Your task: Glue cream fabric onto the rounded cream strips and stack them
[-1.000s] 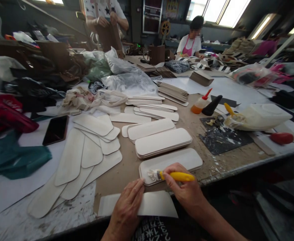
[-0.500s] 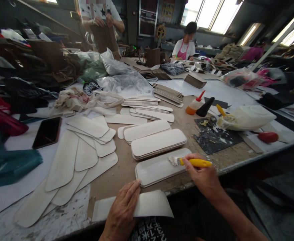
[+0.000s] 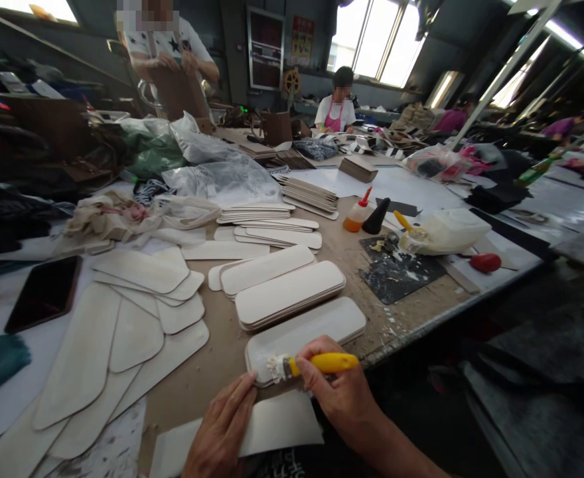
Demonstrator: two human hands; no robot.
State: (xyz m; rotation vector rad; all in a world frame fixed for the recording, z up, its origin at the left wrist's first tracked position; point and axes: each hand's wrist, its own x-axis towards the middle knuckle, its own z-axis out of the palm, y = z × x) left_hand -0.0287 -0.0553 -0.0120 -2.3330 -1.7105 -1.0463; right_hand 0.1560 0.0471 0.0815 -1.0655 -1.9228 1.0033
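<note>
My right hand (image 3: 334, 388) is closed round a yellow-handled brush (image 3: 316, 364). Its white bristles rest on the left end of a pale rounded board (image 3: 316, 326) at the table's near edge. My left hand (image 3: 219, 431) lies flat, fingers together, on a white sheet (image 3: 277, 425) just in front of that board. Its fingertips reach almost to the board's left corner. Behind the board lie more stacks of the same pale boards (image 3: 287, 292).
Fanned pale boards (image 3: 123, 332) lie to the left beside a black phone (image 3: 43, 292). At the right stand an orange glue bottle (image 3: 358, 214), a white glue tub (image 3: 446, 229) and a dark smeared mat (image 3: 396, 272). Two people work further back.
The brush went from the board's left end to its right end, and is now back at the left end. My left hand stayed on the white sheet. The view swung right.
</note>
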